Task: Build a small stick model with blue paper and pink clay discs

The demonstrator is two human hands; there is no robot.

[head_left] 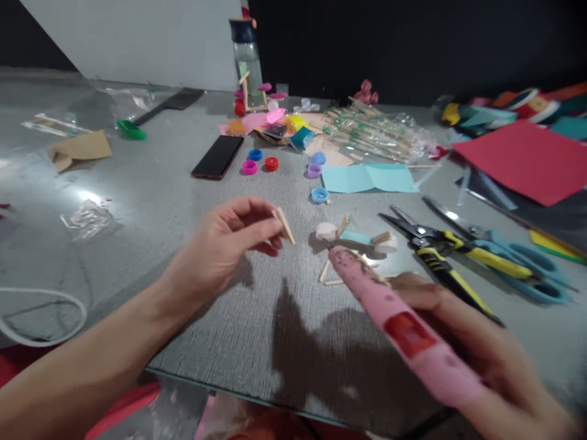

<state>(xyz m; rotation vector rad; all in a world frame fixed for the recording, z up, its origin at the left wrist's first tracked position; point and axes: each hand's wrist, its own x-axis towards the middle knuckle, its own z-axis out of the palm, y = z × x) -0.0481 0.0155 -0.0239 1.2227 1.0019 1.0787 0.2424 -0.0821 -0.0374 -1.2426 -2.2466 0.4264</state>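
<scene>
My left hand is closed in a pinch on a short wooden stick, with a second piece partly showing behind it. My right hand is wrapped around a pink glue gun with a red switch; its thin dark tip points up and left. Just beyond that tip lies a small assembly of two white bottle caps, bits of stick and a light-blue paper strip. More short sticks lie below it, partly hidden by the glue gun.
Pliers and blue-handled scissors lie at the right. Farther back are a phone, several coloured caps, folded blue paper, a bag of sticks, a water bottle and red sheets. Crumpled plastic lies left.
</scene>
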